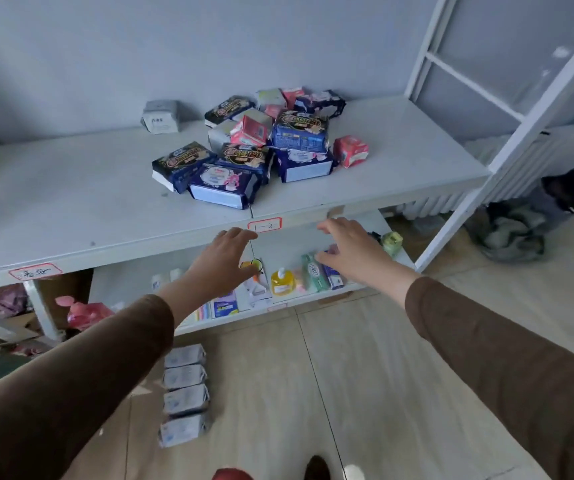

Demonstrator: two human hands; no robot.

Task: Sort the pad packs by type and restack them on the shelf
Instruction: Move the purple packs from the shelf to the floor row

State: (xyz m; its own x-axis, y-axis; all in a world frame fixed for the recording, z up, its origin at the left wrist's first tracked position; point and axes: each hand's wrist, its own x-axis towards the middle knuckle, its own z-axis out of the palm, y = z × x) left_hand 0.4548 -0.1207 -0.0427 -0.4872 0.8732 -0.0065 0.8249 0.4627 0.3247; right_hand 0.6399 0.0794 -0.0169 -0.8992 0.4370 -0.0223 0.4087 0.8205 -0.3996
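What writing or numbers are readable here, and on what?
"1-2", handwritten: red-bordered label on the shelf edge.
Second red-bordered label, left: handwritten, not legible.
Dark blue packs: gold print, seemingly ending "420", blurred.
Grey pack, lower-shelf bottles: too small to read.

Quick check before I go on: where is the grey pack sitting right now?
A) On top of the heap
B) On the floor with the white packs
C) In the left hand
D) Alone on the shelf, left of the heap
D: the grey pack stands by itself near the wall on the shelf, apart from the heap; both hands are empty.
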